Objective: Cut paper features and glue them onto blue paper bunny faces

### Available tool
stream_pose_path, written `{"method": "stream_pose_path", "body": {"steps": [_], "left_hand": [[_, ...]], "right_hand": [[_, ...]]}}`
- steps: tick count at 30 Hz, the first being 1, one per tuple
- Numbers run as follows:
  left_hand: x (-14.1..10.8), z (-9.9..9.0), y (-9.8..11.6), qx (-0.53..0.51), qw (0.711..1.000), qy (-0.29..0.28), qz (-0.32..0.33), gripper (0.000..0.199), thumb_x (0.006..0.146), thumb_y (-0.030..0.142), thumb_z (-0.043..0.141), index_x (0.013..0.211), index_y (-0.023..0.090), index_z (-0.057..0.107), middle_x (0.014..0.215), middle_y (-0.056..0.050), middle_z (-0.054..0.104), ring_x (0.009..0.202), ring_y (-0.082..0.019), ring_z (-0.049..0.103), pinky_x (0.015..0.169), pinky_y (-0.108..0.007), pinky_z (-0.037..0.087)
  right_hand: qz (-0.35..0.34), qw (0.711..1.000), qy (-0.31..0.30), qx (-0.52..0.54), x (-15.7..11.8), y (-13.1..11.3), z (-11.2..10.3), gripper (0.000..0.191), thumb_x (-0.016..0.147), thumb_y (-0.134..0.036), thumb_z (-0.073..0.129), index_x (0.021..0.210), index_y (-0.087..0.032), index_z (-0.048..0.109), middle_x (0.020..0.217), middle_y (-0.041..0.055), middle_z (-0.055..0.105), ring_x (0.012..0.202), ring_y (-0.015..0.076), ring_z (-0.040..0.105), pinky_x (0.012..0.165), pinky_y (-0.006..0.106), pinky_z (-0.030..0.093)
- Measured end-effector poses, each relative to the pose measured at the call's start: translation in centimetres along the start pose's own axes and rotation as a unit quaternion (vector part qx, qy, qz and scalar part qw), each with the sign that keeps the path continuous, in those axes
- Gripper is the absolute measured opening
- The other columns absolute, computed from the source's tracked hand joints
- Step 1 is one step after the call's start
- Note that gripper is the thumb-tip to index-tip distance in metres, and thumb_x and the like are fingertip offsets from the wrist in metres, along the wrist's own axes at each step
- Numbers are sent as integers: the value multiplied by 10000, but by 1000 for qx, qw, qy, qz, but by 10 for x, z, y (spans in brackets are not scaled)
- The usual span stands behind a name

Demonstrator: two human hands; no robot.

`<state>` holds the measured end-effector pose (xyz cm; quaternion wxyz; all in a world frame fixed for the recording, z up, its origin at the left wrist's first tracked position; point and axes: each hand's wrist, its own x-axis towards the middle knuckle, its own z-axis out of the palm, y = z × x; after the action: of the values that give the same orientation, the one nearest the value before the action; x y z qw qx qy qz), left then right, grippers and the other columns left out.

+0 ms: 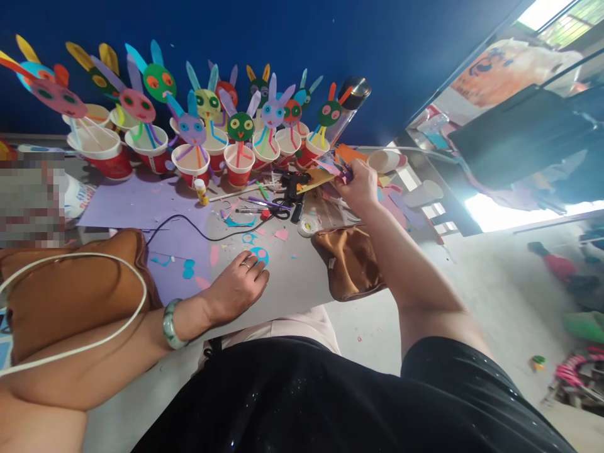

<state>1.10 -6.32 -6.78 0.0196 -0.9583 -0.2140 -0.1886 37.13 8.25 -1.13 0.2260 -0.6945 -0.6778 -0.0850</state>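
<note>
My left hand [238, 286] rests on the table near its front edge, its fingers curled in and their undersides hidden. Just past its fingertips is a blue paper disc [259, 255] with pink dots. My right hand [361, 189] reaches to the back right of the table, fingers bent and closed among coloured paper scraps. Something dark purple shows at its fingertips, too covered to name. Orange paper [352, 154] lies beyond that hand. To its left sit yellow paper [316, 179] and a black glue gun [295, 184].
Red-and-white paper cups [238, 167] holding paper rabbit heads on straws line the blue wall. Black-handled scissors [278, 211], a glue stick [201, 192], a tape roll [309, 225] and purple paper [141, 201] lie about. Brown cushions [353, 261] flank me; a black cable [189, 225] crosses the table.
</note>
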Motion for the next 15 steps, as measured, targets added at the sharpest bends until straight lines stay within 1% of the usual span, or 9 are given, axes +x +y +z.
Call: {"method": "stream_pose_path", "body": {"steps": [2,6,8,10,12,15], "left_hand": [[-1,1,0,-5,1000,-3,-2,118,949,123,546,933,145,660,1026,-135,727,1028,-261,648,1041,-495,483],[-2,3,0,-12,1000,-3,-8,114,943,113,544,948,151,651,1052,-129,719,1048,-257,647,1057,-503,473],[-2,3,0,-16,1000,-1,-7,102,939,110,552,948,149,647,1062,-132,715,1055,-256,646,1061,-502,470],[-2,3,0,-11,1000,5,-2,81,935,113,569,941,141,645,1056,-138,712,1049,-258,646,1054,-495,473],[-1,3,0,2,1000,11,5,58,934,125,588,928,134,644,1037,-141,712,1038,-263,647,1040,-487,480],[-1,2,1,14,1000,14,10,47,935,146,608,912,130,644,1010,-143,714,1032,-270,649,1028,-479,488]], "right_hand": [[-11,999,-38,-21,-3,5,-6,134,753,-218,600,773,-222,468,805,63,569,779,239,552,695,359,375],[-47,988,-137,-49,-11,14,-16,83,711,-204,584,777,-204,533,836,99,629,799,266,583,693,356,371],[-57,981,-179,-50,-14,16,-20,112,655,-184,603,759,-198,563,818,105,646,781,272,589,684,354,377],[-50,975,-211,-45,-17,15,-24,161,607,-164,609,766,-191,603,808,101,661,753,267,589,670,350,381],[-29,976,-216,-25,-18,11,-27,220,608,-159,592,819,-184,647,822,93,677,743,259,593,675,349,394],[-3,984,-176,17,-18,-1,-28,230,663,-184,571,870,-184,672,817,75,681,732,241,593,691,349,412]]}}
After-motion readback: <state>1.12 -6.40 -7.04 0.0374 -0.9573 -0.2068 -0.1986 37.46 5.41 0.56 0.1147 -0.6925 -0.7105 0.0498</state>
